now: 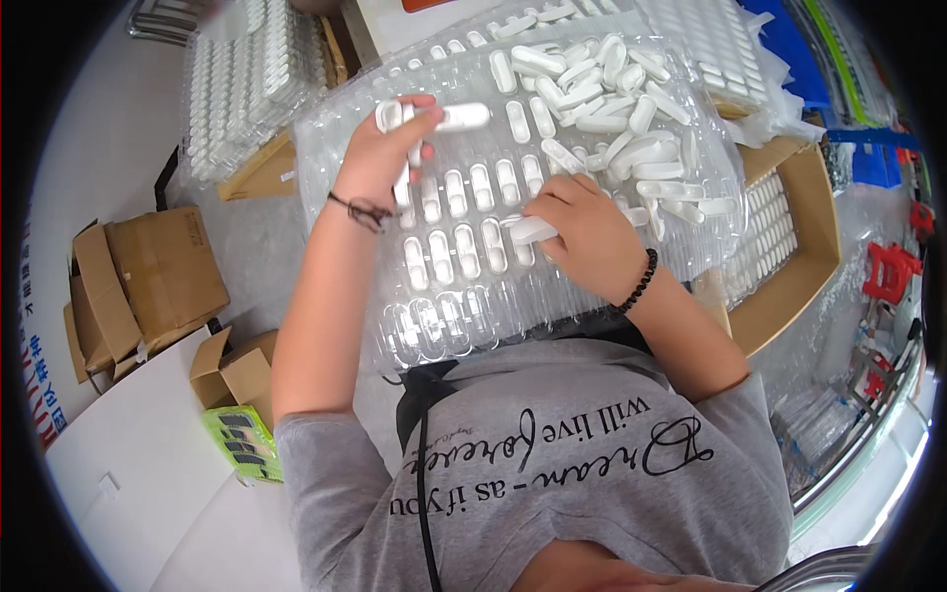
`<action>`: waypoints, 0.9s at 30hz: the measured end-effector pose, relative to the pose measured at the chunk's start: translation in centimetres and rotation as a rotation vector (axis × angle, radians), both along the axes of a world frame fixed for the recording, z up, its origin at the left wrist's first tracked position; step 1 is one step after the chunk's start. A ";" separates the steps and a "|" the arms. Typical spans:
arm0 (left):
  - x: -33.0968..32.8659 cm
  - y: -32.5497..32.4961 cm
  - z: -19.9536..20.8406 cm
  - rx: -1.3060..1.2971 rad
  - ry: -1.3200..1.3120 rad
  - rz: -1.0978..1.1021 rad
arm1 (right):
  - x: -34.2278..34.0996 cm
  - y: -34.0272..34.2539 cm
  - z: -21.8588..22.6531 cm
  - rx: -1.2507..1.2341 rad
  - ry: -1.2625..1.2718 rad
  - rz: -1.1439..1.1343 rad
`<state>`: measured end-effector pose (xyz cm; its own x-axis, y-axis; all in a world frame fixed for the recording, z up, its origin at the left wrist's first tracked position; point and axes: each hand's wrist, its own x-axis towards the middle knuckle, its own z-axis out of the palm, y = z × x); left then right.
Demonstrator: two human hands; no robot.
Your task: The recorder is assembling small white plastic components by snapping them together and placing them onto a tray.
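Note:
My left hand (380,153) is closed around a few white oblong plastic pieces; one of these, a white piece (464,117), sticks out to the right past the fingers. Another lies against the palm, partly hidden. Between the fingertips of my right hand (592,237) is a white oblong plastic piece (534,231), held low over the tray. Below both hands lies a clear plastic tray (431,321) with moulded slots. Two rows of upright white pieces (466,251) sit in its slots. A loose heap of white pieces (602,84) covers the tray's far right part.
Filled trays are stacked at the far left (242,89) and far right (705,44). An open cardboard box (804,266) with more pieces stands at the right. Brown boxes (163,271) stand on the left, near a green package (242,442). Red clamp-like items (891,271) lie far right.

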<state>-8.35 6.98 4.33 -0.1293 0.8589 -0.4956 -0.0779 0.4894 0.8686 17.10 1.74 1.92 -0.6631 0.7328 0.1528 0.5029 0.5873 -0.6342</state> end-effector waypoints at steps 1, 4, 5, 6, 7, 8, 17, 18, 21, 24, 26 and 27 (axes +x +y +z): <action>-0.4 1.5 -0.5 0.007 0.008 0.003 | 0.0 0.1 0.1 0.007 0.008 0.003; -1.9 7.4 -3.4 0.060 -0.012 0.041 | -0.1 -0.1 -0.1 0.041 -0.038 -0.029; -2.6 9.8 -4.6 0.033 -0.073 0.060 | -0.3 -0.1 -0.3 0.050 -0.033 -0.029; -2.7 11.9 -5.2 0.005 -0.135 0.075 | -0.4 -0.3 -0.4 0.066 -0.023 -0.050; -2.8 13.8 -5.9 0.015 -0.133 0.071 | -0.4 -0.3 -0.3 0.083 -0.013 -0.070; -2.6 15.6 -6.4 0.028 -0.082 0.093 | -0.2 0.0 -0.1 0.055 -0.027 -0.052; -6.1 27.1 -16.7 0.195 0.799 -0.049 | -0.7 1.6 0.6 -0.093 -0.066 -0.017; -5.6 27.0 -17.1 0.081 0.579 0.002 | -0.7 2.0 0.7 -0.138 -0.038 -0.054; -7.7 27.7 -18.6 0.045 0.502 -0.014 | -0.7 3.8 1.9 -0.205 0.050 -0.083; -8.2 28.6 -19.1 0.011 0.207 0.029 | -1.2 8.7 2.3 -0.183 0.196 -0.053; -7.3 27.8 -17.3 -0.017 0.005 0.087 | -3.2 14.1 1.7 -0.039 0.140 -0.025; -7.6 27.3 -16.7 -0.027 0.011 0.090 | -5.2 17.6 0.9 0.072 0.112 -0.005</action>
